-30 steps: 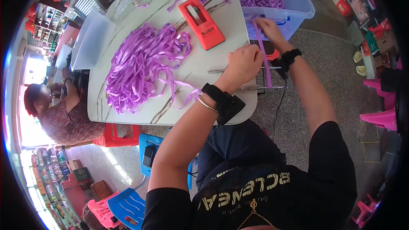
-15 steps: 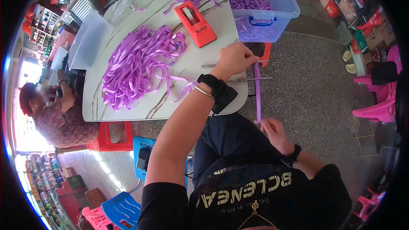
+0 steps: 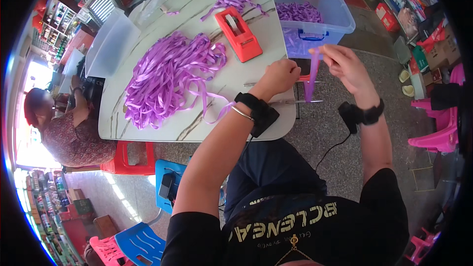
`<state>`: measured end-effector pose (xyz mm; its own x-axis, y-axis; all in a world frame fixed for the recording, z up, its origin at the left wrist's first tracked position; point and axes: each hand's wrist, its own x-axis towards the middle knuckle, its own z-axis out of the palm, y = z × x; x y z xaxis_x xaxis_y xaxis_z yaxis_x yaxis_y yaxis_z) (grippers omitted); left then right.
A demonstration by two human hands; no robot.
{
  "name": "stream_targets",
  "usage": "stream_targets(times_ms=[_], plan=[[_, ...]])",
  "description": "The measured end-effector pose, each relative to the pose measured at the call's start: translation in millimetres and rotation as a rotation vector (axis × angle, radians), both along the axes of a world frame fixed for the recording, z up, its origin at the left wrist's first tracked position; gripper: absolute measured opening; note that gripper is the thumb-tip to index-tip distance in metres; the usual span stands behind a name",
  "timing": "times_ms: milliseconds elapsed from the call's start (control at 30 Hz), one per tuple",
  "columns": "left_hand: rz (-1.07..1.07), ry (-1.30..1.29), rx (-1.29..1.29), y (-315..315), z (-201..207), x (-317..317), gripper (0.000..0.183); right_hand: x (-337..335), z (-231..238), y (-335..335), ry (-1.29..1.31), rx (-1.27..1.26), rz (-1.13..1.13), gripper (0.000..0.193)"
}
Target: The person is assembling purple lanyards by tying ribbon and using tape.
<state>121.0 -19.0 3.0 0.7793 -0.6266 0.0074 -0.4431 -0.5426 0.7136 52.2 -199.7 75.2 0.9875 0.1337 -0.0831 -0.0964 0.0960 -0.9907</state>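
My right hand [image 3: 346, 67] is raised beyond the table's right edge, thumb and forefinger pinching the upper end of a purple ribbon strip [image 3: 311, 81]. The strip hangs down to the nearer of two thin metal rods [image 3: 308, 101] that jut past the edge. Over the rods, my left hand [image 3: 282, 76] is closed with its fingers curled; whatever they hold is hidden. A large heap of purple ribbon [image 3: 172, 79] lies to the left, and one loose length runs from it toward my left wrist. An orange-red tape dispenser [image 3: 241, 39] stands just beyond my left hand.
A smaller ribbon bunch [image 3: 234, 3] lies far back on the marble-patterned table [image 3: 116, 118]. A clear bin [image 3: 340, 22] holding purple ribbon stands beyond the right edge. Another person [image 3: 74, 135] sits at the left near a red stool [image 3: 135, 157]. Pink chairs [image 3: 441, 123] stand at right.
My right hand has swung up from below the rods to above them, carrying the ribbon's end. The strip, which hung down toward my lap, now rises from the nearer rod. My left hand stays near the rods.
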Motion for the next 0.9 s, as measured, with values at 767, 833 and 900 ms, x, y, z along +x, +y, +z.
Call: stream_targets(times_ms=[767, 833, 900], plan=[[-0.069, 0.048, 0.282, -13.5, 31.2, -9.2, 0.026, -71.8, -148.5, 48.2, 0.171, 0.217, -0.436, 0.01], [-0.057, 0.073, 0.371, -15.9, 33.4, -8.4, 0.029, -74.9, -144.2, 53.4, 0.143, 0.314, -0.453, 0.01], [-0.052, 0.101, 0.384, -15.9, 23.1, -1.4, 0.027, -77.3, -135.1, 61.9, 0.15, 0.364, -0.514, 0.01]])
